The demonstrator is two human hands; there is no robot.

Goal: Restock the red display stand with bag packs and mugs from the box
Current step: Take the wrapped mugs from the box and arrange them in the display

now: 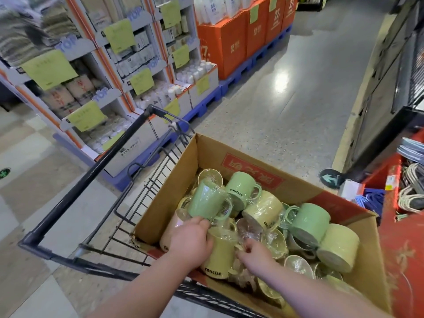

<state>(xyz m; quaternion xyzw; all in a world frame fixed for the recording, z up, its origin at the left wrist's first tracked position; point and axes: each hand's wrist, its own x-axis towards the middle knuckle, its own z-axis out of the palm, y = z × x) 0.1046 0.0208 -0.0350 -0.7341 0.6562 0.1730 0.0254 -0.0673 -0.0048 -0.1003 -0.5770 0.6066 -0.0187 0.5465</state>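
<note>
Picking from the box (206, 154) was the step in hand; no mug had reached the stand yet. The box sat in the cart (96, 166), crowded with wrapped mugs (307, 221) in green and yellow. At the box's near edge the left hand (190, 244) curled over 1 yellow mug (218, 255), gripping its body, while the right hand (254, 255) pinched at that mug's handle side. The red display stand (399, 249) stood just past the box's right edge. Next, I judged, the mug needed lifting clear of its neighbours, whose slick wrap might snag, then carrying right.
</note>
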